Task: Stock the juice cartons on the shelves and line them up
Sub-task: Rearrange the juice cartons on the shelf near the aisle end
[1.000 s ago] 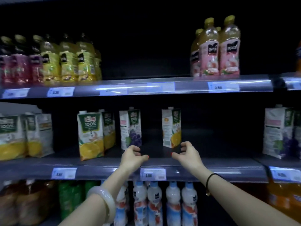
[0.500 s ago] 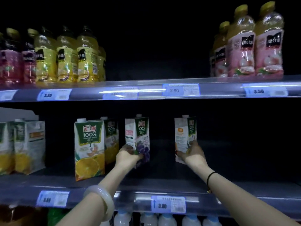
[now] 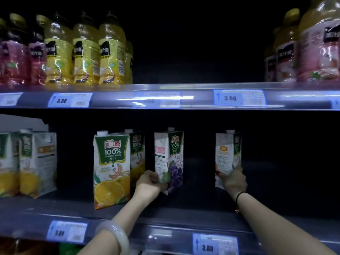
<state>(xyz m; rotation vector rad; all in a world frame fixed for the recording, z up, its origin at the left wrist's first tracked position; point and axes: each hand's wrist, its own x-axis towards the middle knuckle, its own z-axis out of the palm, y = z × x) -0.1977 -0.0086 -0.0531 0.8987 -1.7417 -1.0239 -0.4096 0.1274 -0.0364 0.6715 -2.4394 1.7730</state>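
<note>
Nearest, the front lip of the middle shelf [image 3: 174,216] runs across at six o'clock, with both forearms reaching over it. The left hand [image 3: 149,183] curls round the lower corner of the grape carton [image 3: 170,157]. At three o'clock from it, the right hand [image 3: 233,182] grips the base of the far orange carton [image 3: 225,155]. Both cartons stand upright, set well back and turned edge-on. This looks like the lining-up step — each probably needs drawing forward and twisting face-out, level with the front orange carton [image 3: 110,168] at nine o'clock. Farthest, at twelve, bottles [image 3: 84,52] stand on the upper shelf.
</note>
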